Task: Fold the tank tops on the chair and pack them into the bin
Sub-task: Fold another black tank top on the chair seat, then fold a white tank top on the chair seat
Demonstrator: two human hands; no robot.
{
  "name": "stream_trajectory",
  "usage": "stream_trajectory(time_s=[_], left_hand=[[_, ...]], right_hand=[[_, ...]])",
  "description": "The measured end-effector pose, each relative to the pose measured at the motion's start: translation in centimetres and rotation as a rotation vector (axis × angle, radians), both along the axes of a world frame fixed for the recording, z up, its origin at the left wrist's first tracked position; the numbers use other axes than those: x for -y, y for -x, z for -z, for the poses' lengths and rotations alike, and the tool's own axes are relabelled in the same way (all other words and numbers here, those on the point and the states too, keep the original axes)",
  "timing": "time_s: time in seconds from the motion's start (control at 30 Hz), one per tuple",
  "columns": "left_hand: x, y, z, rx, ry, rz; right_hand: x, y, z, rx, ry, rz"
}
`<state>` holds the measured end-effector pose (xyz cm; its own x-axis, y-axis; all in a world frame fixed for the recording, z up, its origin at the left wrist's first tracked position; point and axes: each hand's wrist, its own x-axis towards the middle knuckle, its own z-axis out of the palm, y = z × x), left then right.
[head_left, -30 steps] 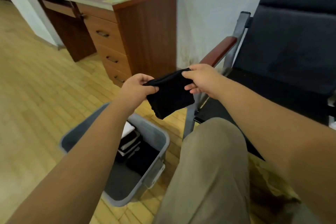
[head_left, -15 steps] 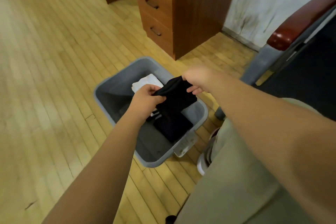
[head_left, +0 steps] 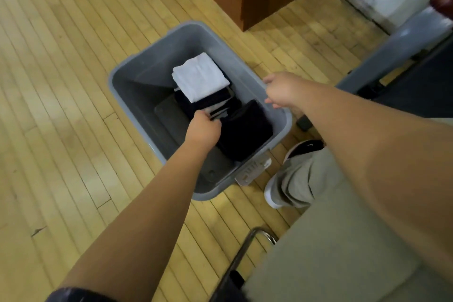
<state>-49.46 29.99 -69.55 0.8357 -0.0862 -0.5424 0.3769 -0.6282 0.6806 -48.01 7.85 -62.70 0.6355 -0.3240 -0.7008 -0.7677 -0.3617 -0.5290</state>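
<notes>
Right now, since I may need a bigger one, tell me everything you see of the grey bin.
The grey bin is a rectangular, open-topped, plastic-looking tub with a rounded rim, upright on the wood floor. It holds a white folded top on a darker stack and a black folded top gripped by the left hand.

Grey rectangular plastic bin (head_left: 137, 86) sits open on the wood floor (head_left: 73, 105). Inside, toward the far side, there's a neat stack: a folded white tank top (head_left: 199, 77) on top of some dark folded tops (head_left: 196, 103). Just beside it, a folded black tank top (head_left: 245, 130) lies flat against the near-right wall, its edge pinched by the left hand (head_left: 203, 129).
</notes>
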Motion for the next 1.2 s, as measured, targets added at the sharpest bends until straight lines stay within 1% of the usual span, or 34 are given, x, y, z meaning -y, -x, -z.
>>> stream_trajectory(time_s=[0.1,0.13,0.17,0.3,0.37,0.5,0.6,0.7,0.83,0.93,1.13,1.2], left_hand=[[0.6,-0.7,0.0,-0.015,-0.074,0.065],[0.9,-0.8,0.0,-0.030,-0.074,0.097],[1.1,-0.7,0.0,-0.050,-0.068,0.113],[2.2,-0.2,-0.7,-0.090,0.000,0.146],[2.6,0.1,-1.6,-0.109,0.028,0.162],[3.8,1.0,-3.9,-0.129,0.080,0.187],[5.0,1.8,-5.9,-0.115,0.123,0.202],[6.6,2.8,-8.1,-0.095,0.133,0.246],[9.8,4.7,-11.4,-0.054,0.157,0.336],[13.2,6.4,-14.2,-0.017,0.177,0.431],[20.8,11.5,-20.9,0.110,0.182,0.679],[23.9,13.8,-23.5,0.151,0.217,0.738]], right_hand=[[0.5,-0.2,0.8,-0.095,-0.016,0.066],[0.5,-0.1,0.9,-0.128,-0.041,0.064],[0.4,0.0,0.7,-0.140,-0.033,0.018],[0.1,0.8,-0.1,-0.110,0.003,-0.156],[0.3,1.2,-0.3,-0.112,0.024,-0.202],[1.1,2.6,-1.7,-0.099,0.024,-0.215],[2.0,4.5,-3.1,-0.076,-0.010,-0.160],[3.2,6.5,-4.4,0.003,0.011,-0.104],[6.2,10.3,-6.3,0.125,0.040,-0.080],[8.6,14.0,-8.8,0.293,0.177,0.012],[13.4,21.9,-15.1,0.456,0.302,0.176],[15.5,25.5,-17.5,0.521,0.343,0.256]])
